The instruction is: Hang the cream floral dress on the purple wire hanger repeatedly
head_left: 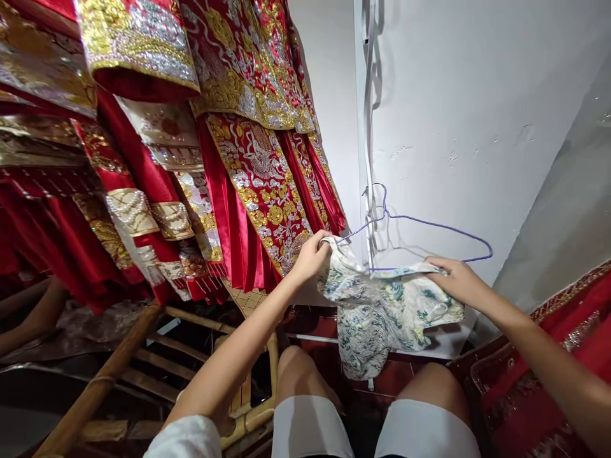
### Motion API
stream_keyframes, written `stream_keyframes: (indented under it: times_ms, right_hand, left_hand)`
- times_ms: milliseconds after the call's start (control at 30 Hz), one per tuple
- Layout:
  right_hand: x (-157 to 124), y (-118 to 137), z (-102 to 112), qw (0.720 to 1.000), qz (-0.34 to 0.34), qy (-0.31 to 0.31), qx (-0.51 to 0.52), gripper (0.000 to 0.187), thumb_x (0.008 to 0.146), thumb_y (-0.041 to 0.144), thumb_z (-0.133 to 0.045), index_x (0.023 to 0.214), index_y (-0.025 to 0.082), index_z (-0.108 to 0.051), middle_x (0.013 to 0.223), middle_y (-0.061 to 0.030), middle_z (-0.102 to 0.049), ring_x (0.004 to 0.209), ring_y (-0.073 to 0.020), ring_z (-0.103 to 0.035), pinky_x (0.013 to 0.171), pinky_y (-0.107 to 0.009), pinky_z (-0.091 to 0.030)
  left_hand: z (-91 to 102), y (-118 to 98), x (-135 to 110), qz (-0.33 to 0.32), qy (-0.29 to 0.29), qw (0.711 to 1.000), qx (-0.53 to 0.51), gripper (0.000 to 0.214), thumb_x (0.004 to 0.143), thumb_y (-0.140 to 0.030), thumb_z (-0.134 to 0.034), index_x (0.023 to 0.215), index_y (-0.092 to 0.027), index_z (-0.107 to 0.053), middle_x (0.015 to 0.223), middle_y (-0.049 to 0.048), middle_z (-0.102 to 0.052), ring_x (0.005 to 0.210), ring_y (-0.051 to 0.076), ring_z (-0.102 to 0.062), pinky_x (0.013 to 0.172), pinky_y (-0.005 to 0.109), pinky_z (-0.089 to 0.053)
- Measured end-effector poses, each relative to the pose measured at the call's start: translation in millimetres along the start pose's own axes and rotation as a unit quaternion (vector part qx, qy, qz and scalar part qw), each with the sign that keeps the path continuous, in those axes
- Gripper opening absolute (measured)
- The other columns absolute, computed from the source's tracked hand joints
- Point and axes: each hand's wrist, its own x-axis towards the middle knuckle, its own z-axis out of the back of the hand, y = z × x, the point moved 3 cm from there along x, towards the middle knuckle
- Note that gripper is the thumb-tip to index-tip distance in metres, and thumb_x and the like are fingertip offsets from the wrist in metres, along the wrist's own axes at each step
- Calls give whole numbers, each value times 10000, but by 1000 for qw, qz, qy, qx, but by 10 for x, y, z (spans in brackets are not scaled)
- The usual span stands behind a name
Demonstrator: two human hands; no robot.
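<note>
A white top with a green and blue floral print [367, 318] hangs between my two hands, its lower part drooping above my knees. At its left upper edge, my left hand [312, 256] is closed on the fabric. My right hand [451, 277] grips the upper edge on the other side, fingers folded over the cloth. Behind the top, a purple wire hanger [439, 224] hangs by its hook from a white cord or strip on the wall. The hanger's lower bar passes partly behind the cloth; whether the top is around it I cannot tell.
Red embroidered costumes [267, 172] with gold and silver trim hang at the left. A bamboo frame or chair [114, 356] stands lower left. The white wall [453, 95] rises ahead, and more red embroidered fabric [568, 356] lies at the right.
</note>
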Motion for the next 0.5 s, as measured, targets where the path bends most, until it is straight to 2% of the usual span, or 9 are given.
stream_keyframes:
  times_ms: [67,100,167,233,300,333,400,467,500]
  right_hand:
    - [-53,42,-59,999,3,41,28,174,774,294,-567,859,223,-702,843,-20,-738,703,-208,-632,622,-273,-462]
    - [-77,37,-58,999,-9,40,35,247,753,278,-570,952,226,-708,895,-31,-748,690,-203,-630,615,-276,-463]
    - [-105,-21,25,998,-46,-14,43,476,740,290,-597,1208,232,-660,894,-45,-750,615,-187,-606,566,-274,-449]
    - [-84,-117,187,991,-79,-98,50,750,743,350,-651,1461,223,-475,809,-35,-730,575,-190,-596,553,-280,-450]
    - [-7,-225,368,977,-117,-174,27,911,714,455,-719,1521,184,-392,762,-38,-710,607,-220,-622,589,-308,-478]
    - [51,-273,440,972,-135,-190,7,900,685,513,-743,1469,167,-469,776,-59,-716,656,-244,-645,618,-328,-493]
    - [177,-344,520,973,-156,-169,-30,701,636,617,-753,1166,160,-704,826,-111,-738,771,-295,-676,669,-361,-509]
    - [268,-383,534,983,-155,-96,-17,537,650,671,-723,835,169,-767,833,-133,-753,829,-318,-688,680,-364,-510]
    - [288,-399,536,986,-160,-55,12,521,680,675,-705,775,167,-773,820,-133,-760,813,-312,-695,666,-360,-509]
  left_hand:
    - [-28,-71,126,-5,1,1000,-14,220,838,-199,-496,948,-172,-685,954,32,-721,879,181,-631,811,274,-472]
    - [-29,-86,167,-1,6,1000,-24,206,813,-197,-512,900,-167,-695,910,30,-719,849,177,-627,789,271,-470]
    - [-11,-69,213,27,33,997,-61,178,779,-220,-545,813,-155,-707,818,27,-706,772,167,-613,737,268,-465]
    - [22,-3,225,86,66,985,-131,164,747,-260,-601,786,-147,-713,733,20,-684,680,153,-594,670,263,-461]
    - [46,85,223,162,97,957,-222,168,707,-276,-666,797,-144,-718,686,18,-679,627,151,-600,625,262,-467]
    - [51,129,221,197,110,938,-264,176,685,-265,-696,809,-143,-721,684,24,-690,618,155,-613,617,266,-477]
    - [49,214,221,250,132,899,-334,197,651,-216,-737,831,-137,-727,722,51,-727,636,172,-653,643,284,-515]
    - [31,301,226,281,146,863,-393,216,658,-187,-749,863,-122,-731,799,92,-760,705,203,-699,718,317,-555]
    - [14,344,230,290,147,848,-417,215,687,-192,-740,886,-111,-733,844,114,-768,761,224,-718,766,339,-567]
